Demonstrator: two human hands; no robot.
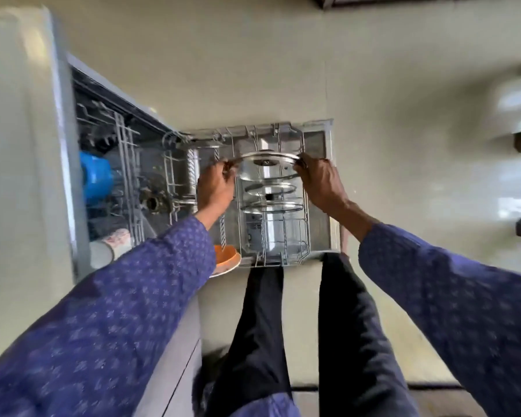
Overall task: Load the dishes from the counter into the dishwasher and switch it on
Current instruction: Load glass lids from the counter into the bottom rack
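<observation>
Glass, rimmed in metal, is what the two hands are carrying: a round lid (269,167) is hanging between them over the pulled-out lower rack (306,206) of the dishwasher (69,152). The left hand (214,186) is gripping the lid's rim at its nine o'clock edge, fingers curled round the metal band. The right hand (321,180) is pinching the rim at the three o'clock edge, so the lid is spanning the whole gap from one hand to the other. It is lying tilted, its far edge higher, just above the wire tines. Whether it is touching the rack I cannot tell.

Directly under the lid, towards six o'clock, two more glass lids (271,197) are standing in the rack, one behind the other, and a steel pot (275,233) is sitting beyond them at the near end. At eight o'clock from the left hand, an orange plate (227,257) is showing at the rack's near corner, partly hidden by the blue patterned sleeve (151,275). Further out at nine o'clock, inside the machine's open body, a blue cup (95,179) is resting in the upper rack, with a white patterned mug (112,245) nearer the person. The open door (327,139) is lying flat beneath the rack, over a pale floor (253,70).
</observation>
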